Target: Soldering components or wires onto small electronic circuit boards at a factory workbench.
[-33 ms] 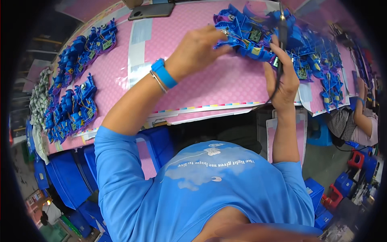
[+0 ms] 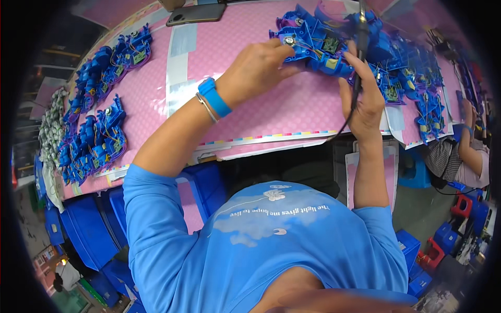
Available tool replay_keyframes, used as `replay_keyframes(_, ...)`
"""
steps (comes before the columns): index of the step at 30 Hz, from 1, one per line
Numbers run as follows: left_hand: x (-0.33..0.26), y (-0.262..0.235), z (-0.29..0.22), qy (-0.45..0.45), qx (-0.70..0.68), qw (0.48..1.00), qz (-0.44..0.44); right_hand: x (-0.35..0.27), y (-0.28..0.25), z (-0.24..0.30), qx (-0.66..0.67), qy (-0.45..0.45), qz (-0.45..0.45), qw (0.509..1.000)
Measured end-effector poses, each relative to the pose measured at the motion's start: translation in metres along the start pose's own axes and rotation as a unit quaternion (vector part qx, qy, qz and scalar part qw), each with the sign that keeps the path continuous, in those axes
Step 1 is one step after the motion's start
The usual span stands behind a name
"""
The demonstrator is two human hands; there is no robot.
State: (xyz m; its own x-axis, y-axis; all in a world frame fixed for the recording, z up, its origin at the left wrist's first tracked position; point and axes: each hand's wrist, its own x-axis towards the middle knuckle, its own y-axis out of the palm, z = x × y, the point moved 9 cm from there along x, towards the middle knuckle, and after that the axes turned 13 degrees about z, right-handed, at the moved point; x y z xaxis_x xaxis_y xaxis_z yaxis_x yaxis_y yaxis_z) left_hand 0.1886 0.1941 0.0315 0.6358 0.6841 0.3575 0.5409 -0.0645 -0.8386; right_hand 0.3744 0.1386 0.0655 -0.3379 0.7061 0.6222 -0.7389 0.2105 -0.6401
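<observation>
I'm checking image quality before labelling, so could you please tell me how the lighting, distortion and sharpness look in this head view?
Head view: even, bright light on the pink table, no harsh glare; fisheye bends the table edge and darkens the corners; the left hand, right hand and blue plastic part are fairly sharp; the blue bins near the rim look softer.

The scene is evenly and brightly lit from above; the tabletop (image 2: 292,104) edges are bent by fisheye distortion, and corners are darkly vignetted.

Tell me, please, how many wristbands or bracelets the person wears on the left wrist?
2: a blue wristband nearer the left hand, and a thin metal bracelet beside it, toward the elbow.
</observation>
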Motion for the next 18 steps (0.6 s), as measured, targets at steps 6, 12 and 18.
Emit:
replay_keyframes(6, -0.015, 0.007, 0.015, -0.022, 0.077, 0.995, 0.053, -0.003, 0.024, 0.018, 0.028, -0.041, 0.068, 0.996)
replay_keyframes(12, -0.058, -0.008, 0.004, -0.024, 0.061, 0.990, 0.128, -0.027, 0.034, 0.045, 0.132, -0.040, 0.107, 0.985)
replay_keyframes(18, -0.066, 0.003, -0.005, -0.057, 0.032, 0.997, 0.050, -0.015, 0.034, 0.018, 0.078, -0.046, 0.117, 0.989)
